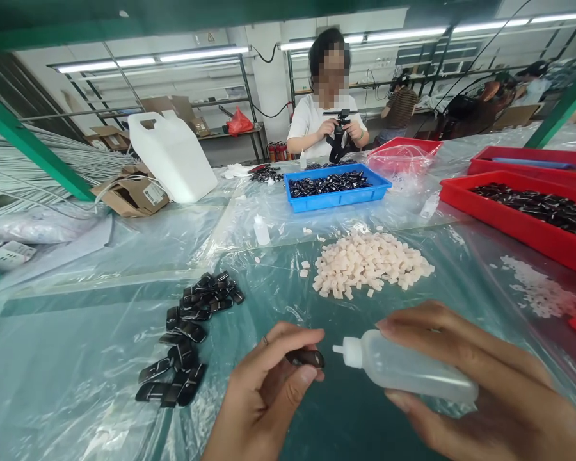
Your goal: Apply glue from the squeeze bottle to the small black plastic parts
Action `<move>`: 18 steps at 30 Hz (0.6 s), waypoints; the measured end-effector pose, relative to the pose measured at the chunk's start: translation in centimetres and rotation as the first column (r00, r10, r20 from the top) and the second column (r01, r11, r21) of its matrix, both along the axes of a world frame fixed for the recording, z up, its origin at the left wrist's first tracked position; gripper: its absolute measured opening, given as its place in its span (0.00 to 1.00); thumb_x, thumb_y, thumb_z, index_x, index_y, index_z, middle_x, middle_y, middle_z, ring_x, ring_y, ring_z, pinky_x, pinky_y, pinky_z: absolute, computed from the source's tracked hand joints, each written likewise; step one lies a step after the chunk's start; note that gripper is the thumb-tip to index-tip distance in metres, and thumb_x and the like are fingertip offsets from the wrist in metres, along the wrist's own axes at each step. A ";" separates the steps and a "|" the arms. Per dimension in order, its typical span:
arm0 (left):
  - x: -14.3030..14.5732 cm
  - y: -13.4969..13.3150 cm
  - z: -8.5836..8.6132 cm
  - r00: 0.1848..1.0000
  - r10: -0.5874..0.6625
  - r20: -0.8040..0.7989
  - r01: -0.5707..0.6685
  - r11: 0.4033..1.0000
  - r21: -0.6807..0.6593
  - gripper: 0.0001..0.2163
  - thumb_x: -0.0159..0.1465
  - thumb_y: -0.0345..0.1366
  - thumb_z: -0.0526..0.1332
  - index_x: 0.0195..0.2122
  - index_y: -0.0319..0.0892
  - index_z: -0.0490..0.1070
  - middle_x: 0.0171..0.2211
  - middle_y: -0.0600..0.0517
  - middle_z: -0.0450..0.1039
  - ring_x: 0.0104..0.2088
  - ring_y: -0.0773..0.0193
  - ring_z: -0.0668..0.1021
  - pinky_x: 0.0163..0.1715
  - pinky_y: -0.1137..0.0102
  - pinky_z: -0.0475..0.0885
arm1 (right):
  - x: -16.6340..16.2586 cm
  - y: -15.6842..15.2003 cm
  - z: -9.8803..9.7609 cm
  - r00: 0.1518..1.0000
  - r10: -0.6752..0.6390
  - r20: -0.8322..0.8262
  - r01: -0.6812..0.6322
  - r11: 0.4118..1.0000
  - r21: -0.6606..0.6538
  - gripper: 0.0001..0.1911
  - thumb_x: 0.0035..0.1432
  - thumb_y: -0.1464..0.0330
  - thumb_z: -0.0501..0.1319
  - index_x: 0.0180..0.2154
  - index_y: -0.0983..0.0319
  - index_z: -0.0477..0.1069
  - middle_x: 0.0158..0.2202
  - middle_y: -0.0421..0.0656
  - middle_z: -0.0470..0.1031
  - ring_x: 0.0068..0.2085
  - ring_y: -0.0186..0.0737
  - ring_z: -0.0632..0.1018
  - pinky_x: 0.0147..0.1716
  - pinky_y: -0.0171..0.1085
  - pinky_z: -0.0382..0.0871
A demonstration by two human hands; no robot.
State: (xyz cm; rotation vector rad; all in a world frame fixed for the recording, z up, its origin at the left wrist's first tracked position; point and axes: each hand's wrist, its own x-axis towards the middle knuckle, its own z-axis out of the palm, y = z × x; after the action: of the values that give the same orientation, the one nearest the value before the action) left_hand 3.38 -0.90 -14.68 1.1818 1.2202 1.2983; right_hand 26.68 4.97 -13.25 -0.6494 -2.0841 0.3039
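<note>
Between the thumb and fingers of my left hand [273, 384] is a small black plastic part [307, 358], its end facing right. My right hand [480, 378] grips a translucent squeeze bottle [413, 368] lying on its side in the grasp. The bottle's white nozzle points left at the black part, with a small gap between them. Left of my left hand, a loose group of similar black parts [187, 330] lies on the plastic sheet. Beyond both hands sits a heap of small cream-coloured pieces [369, 266].
A blue tray [338, 202] of black parts stands further back, and a red tray [513, 227] of them at right. A small white bottle [262, 230] stands mid-table. A white jug [173, 157] is at back left. Across the table, a person [329, 128] handles a black device.
</note>
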 end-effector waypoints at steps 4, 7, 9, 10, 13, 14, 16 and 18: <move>-0.4 0.1 0.2 0.999 0.036 0.003 -0.036 0.999 0.029 0.04 0.66 0.48 0.72 0.39 0.59 0.84 0.40 0.55 0.79 0.42 0.63 0.80 0.41 0.77 0.75 | 0.1 -0.2 -0.2 0.998 0.001 0.056 -0.003 0.999 0.041 0.22 0.62 0.77 0.66 0.56 0.59 0.72 0.47 0.44 0.78 0.46 0.41 0.81 0.41 0.36 0.82; -0.2 -0.1 0.2 0.997 0.071 -0.011 -0.071 0.997 0.044 0.02 0.67 0.46 0.71 0.39 0.60 0.83 0.41 0.57 0.81 0.42 0.64 0.81 0.42 0.78 0.76 | 0.3 -0.5 -0.5 0.994 -0.015 0.111 0.007 0.997 0.075 0.21 0.63 0.75 0.66 0.57 0.58 0.73 0.50 0.45 0.78 0.48 0.40 0.81 0.45 0.36 0.82; -0.1 -0.3 0.1 0.998 0.064 -0.009 -0.064 0.997 0.053 0.02 0.67 0.46 0.71 0.39 0.60 0.84 0.41 0.57 0.81 0.42 0.64 0.81 0.42 0.78 0.75 | 0.4 -0.6 -0.7 0.990 -0.019 0.138 0.005 0.995 0.100 0.21 0.64 0.74 0.66 0.58 0.58 0.73 0.51 0.46 0.78 0.50 0.41 0.81 0.48 0.37 0.81; 0.0 -0.3 0.1 0.998 0.055 -0.003 -0.055 0.997 0.050 0.02 0.67 0.46 0.71 0.39 0.60 0.84 0.41 0.56 0.80 0.43 0.64 0.81 0.42 0.78 0.75 | 0.5 -0.7 -0.9 0.989 -0.022 0.148 0.006 0.994 0.112 0.21 0.64 0.75 0.66 0.58 0.58 0.73 0.51 0.46 0.78 0.51 0.41 0.81 0.50 0.38 0.81; 0.0 -0.3 -0.1 1.000 0.026 0.017 -0.027 0.999 0.047 0.03 0.67 0.45 0.72 0.40 0.58 0.84 0.41 0.55 0.80 0.44 0.63 0.81 0.44 0.78 0.75 | 0.8 -1.0 -1.3 0.984 -0.050 0.173 0.021 0.986 0.163 0.23 0.63 0.76 0.66 0.58 0.58 0.74 0.52 0.45 0.79 0.52 0.42 0.81 0.54 0.40 0.79; 0.0 -0.3 -0.1 1.000 0.019 0.017 -0.020 0.998 0.055 0.02 0.67 0.45 0.71 0.40 0.58 0.84 0.41 0.55 0.80 0.43 0.64 0.81 0.44 0.78 0.74 | 0.9 -1.2 -1.4 0.982 -0.073 0.175 0.040 0.982 0.185 0.23 0.64 0.76 0.66 0.59 0.56 0.74 0.52 0.44 0.80 0.53 0.43 0.81 0.55 0.42 0.79; 0.0 -0.4 -0.2 1.000 0.009 0.005 -0.009 0.996 0.086 0.02 0.68 0.43 0.71 0.40 0.58 0.84 0.40 0.55 0.80 0.43 0.64 0.80 0.43 0.78 0.74 | 1.3 -1.5 -1.5 0.972 -0.116 0.207 0.065 0.970 0.236 0.25 0.65 0.73 0.65 0.62 0.54 0.72 0.54 0.42 0.81 0.54 0.45 0.81 0.56 0.43 0.79; 0.0 -0.4 -0.3 1.000 0.003 -0.013 -0.002 0.993 0.116 0.02 0.70 0.42 0.69 0.41 0.58 0.83 0.40 0.55 0.79 0.42 0.65 0.80 0.42 0.77 0.74 | 1.9 -1.7 -1.5 0.950 -0.122 0.289 0.041 0.961 0.272 0.28 0.66 0.71 0.65 0.65 0.51 0.70 0.57 0.40 0.81 0.56 0.46 0.82 0.56 0.41 0.79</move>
State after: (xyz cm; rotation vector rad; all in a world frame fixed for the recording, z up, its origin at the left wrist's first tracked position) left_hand 3.40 -1.28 -14.98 1.2734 1.1696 1.3804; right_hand 28.61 3.23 -14.77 -0.6507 -2.3276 -0.1303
